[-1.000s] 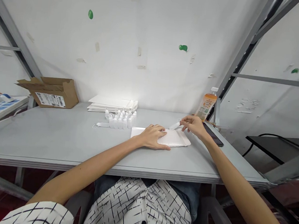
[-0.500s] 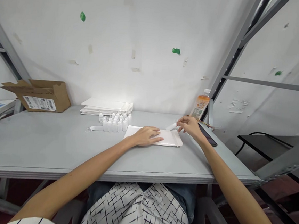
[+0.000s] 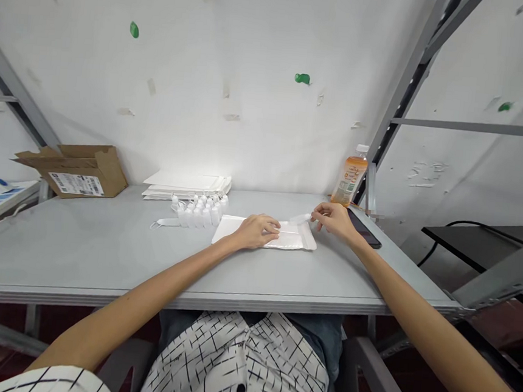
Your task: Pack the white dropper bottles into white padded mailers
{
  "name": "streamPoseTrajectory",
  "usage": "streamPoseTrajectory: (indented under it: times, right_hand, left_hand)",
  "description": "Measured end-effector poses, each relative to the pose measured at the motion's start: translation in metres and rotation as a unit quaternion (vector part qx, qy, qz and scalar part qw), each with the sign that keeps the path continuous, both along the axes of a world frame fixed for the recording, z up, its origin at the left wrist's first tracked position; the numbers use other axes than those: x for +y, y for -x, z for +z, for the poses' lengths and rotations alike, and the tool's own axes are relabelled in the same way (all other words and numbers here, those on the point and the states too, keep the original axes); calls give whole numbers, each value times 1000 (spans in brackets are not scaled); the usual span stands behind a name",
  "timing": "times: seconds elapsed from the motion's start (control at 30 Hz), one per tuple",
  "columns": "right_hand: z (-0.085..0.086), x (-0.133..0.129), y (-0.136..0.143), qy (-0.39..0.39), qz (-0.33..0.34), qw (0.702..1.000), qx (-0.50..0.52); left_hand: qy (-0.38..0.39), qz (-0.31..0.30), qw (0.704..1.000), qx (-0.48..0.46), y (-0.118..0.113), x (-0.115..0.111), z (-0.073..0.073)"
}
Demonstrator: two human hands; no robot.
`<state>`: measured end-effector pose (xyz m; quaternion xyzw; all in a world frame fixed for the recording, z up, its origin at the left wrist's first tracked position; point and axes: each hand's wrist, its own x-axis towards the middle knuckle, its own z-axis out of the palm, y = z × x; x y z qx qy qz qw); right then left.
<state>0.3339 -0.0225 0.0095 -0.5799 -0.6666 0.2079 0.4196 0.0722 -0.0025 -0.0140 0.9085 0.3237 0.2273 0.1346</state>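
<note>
Phone (image 3: 365, 229) and drink bottle (image 3: 349, 179) sit close beside the right hand (image 3: 330, 218), which pinches a white piece (image 3: 301, 218); the left hand (image 3: 257, 231), unclenched, rests on a white envelope (image 3: 290, 240).

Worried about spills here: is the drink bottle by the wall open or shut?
Shut: a white cap sits on top of the bottle.

Worktop (image 3: 100, 261): grey, edged with ridged trim.
Cardboard box (image 3: 103, 173): set back left, flaps opened.
Envelope stack (image 3: 187, 184): white, piled at the back.
Small bottles (image 3: 198, 216): grouped before the stack.
Looped piece (image 3: 170, 222): laid flat beside them.
Single envelope (image 3: 289, 240): laid flat, right of the bottles.
Phone (image 3: 365, 229): placed at right.
Drink bottle (image 3: 350, 178): set behind it.
</note>
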Motion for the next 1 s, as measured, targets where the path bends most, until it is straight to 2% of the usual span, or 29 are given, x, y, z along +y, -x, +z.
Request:
streamPoseTrajectory:
  times: [0.13,0.3,0.5,0.63,0.73,0.83,1.0]
  right_hand:
    - [-1,-7,-4,-35,-1,999,-20]
    - [0,-9,0,-33,1,999,-35]
    - [2,-13,-7,-37,-40,996,65]
    - [0,-12,-13,-3,-93,992,90]
    - [-4,-12,-12,39,-119,989,82]
    - [-8,-12,-9,79,-103,988,82]
    - [-11,-10,-6,130,-59,980,142]
  left_hand:
    - [-32,-7,999,-4,-6,-1,4]
    - [-78,13,997,17,-11,-8,0]
    - [-37,56,996,-61,-13,-14,-6]
    - [-26,78,992,-94,-17,-13,-7]
    - [-33,73,988,-128,-18,-13,-8]
    - [-57,67,985,-151,-17,-13,-9]
    - [-90,75,974,-192,-18,-18,-7]
